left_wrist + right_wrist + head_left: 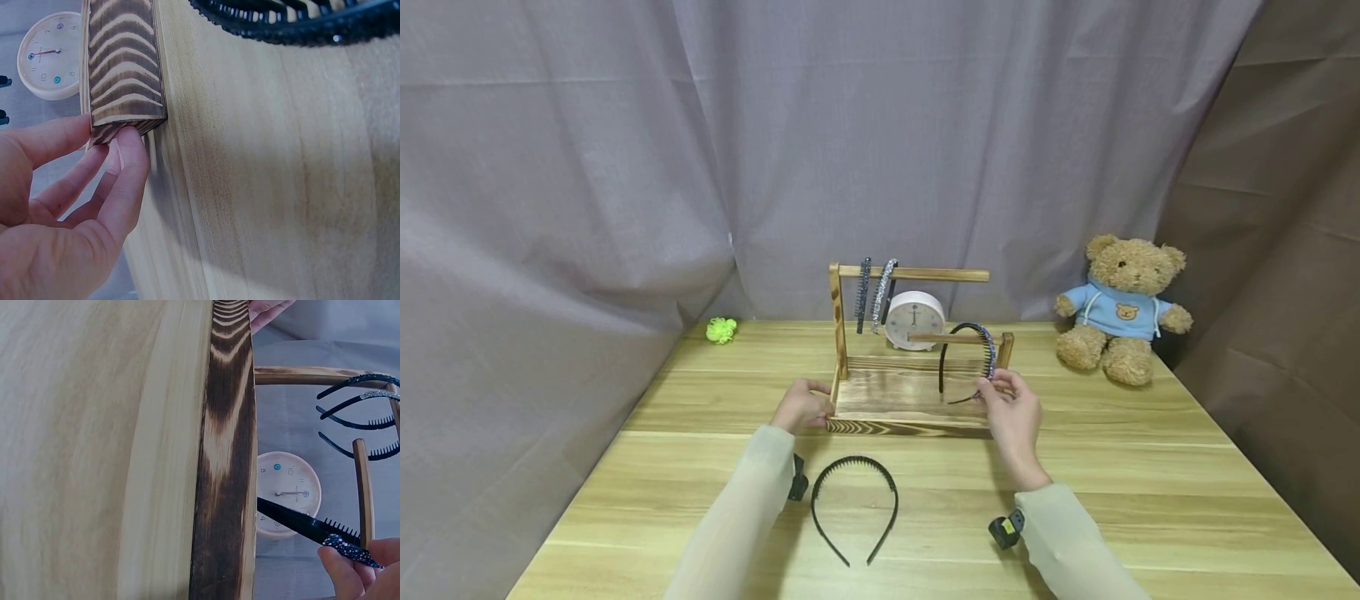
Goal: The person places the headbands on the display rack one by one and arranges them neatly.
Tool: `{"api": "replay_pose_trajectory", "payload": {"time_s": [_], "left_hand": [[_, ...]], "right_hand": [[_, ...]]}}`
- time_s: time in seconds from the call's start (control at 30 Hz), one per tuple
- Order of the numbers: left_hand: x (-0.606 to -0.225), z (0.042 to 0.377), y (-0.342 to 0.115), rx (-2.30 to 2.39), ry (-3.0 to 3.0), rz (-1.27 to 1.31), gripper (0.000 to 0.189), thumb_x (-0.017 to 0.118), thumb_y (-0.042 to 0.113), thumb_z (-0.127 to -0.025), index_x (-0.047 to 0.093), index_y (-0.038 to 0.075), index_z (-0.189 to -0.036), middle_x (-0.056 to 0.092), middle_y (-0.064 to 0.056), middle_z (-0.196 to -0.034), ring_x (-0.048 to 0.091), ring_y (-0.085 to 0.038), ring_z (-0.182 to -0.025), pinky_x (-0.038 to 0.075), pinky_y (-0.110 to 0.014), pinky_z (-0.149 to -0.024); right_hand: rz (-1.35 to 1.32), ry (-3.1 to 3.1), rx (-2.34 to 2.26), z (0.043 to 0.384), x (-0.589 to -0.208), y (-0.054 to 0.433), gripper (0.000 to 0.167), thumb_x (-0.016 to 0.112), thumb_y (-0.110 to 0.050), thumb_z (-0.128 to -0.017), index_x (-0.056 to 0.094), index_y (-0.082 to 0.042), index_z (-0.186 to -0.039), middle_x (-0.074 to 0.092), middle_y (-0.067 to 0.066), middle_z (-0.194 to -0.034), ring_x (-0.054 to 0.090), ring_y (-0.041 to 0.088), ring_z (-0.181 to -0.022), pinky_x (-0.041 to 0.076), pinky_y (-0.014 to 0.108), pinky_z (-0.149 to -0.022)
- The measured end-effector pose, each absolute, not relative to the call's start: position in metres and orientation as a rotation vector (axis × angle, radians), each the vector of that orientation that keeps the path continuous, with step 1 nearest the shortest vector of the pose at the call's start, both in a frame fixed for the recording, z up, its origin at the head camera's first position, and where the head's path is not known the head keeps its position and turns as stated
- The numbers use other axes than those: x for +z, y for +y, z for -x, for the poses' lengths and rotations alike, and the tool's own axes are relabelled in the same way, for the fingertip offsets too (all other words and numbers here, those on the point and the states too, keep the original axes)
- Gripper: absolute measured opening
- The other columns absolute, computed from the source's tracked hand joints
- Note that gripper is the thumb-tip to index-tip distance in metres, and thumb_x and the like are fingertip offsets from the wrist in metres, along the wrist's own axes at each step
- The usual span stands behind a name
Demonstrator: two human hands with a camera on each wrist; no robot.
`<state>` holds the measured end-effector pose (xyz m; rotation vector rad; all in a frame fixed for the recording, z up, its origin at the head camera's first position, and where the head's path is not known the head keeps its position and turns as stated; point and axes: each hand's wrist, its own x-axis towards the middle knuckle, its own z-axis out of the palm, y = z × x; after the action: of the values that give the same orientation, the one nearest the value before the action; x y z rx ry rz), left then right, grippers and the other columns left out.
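My left hand [803, 406] grips the front left corner of a wooden display rack [910, 428], fingertips and thumb at the base's end. At the lower right arm of the rack, my right hand [1013, 414] pinches one leg of a black toothed headband with blue-purple rhinestones [990, 354]. Its arch stands over the short lower bar [958, 338], with the legs pointing down. Two more glittery headbands, one dark [862, 296] and one silver [882, 292], hang from the upper bar [940, 273]. A black toothed headband [854, 458] lies on the table in front of the rack.
Behind the rack stands a round white clock [914, 308]. A teddy bear in a blue hoodie [1122, 310] sits at the back right of the wooden table [1150, 467]. A neon yellow-green fuzzy thing [721, 330] lies at the back left, near the grey curtain [850, 150].
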<state>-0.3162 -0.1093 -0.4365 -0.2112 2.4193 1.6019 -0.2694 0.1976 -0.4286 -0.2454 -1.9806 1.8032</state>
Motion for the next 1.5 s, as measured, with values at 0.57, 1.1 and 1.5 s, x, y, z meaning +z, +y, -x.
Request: {"api": "replay_pose_trajectory", "payload": {"time_s": [0.57, 1.1, 1.5], "left_hand": [[-0.438, 0.317, -0.109, 1.615, 2.420, 0.207, 0.041, 0.062, -0.006, -0.086, 0.056, -0.006, -0.127, 0.060, -0.013, -0.097, 0.058, -0.016, -0.073, 0.059, -0.024, -0.067], [-0.439, 0.320, -0.110, 1.631, 2.393, 0.224, 0.042, 0.062, -0.006, -0.086, 0.055, -0.005, -0.127, 0.060, -0.015, -0.100, 0.058, -0.017, -0.073, 0.059, -0.024, -0.066], [-0.440, 0.321, -0.109, 1.627, 2.404, 0.214, 0.041, 0.061, -0.007, -0.085, 0.056, -0.005, -0.126, 0.059, -0.012, -0.090, 0.056, -0.012, -0.064, 0.057, -0.021, -0.060]], "right_hand": [[0.290, -2.133, 1.545, 0.266, -0.432, 0.200, 0.029, 0.068, -0.012, -0.091, 0.061, 0.002, -0.116, 0.067, 0.021, -0.110, 0.066, 0.032, -0.099, 0.048, 0.002, -0.068], [0.330, -2.258, 1.619, 0.242, -0.421, 0.204, 0.067, 0.069, -0.026, -0.091, 0.035, 0.004, -0.140, 0.053, 0.021, -0.127, 0.058, 0.033, -0.111, 0.046, 0.006, -0.069], [0.327, -2.403, 1.714, 0.225, -0.425, 0.197, 0.060, 0.070, -0.020, -0.089, 0.043, 0.008, -0.135, 0.055, 0.027, -0.129, 0.064, 0.030, -0.102, 0.057, 0.021, -0.074]]}}
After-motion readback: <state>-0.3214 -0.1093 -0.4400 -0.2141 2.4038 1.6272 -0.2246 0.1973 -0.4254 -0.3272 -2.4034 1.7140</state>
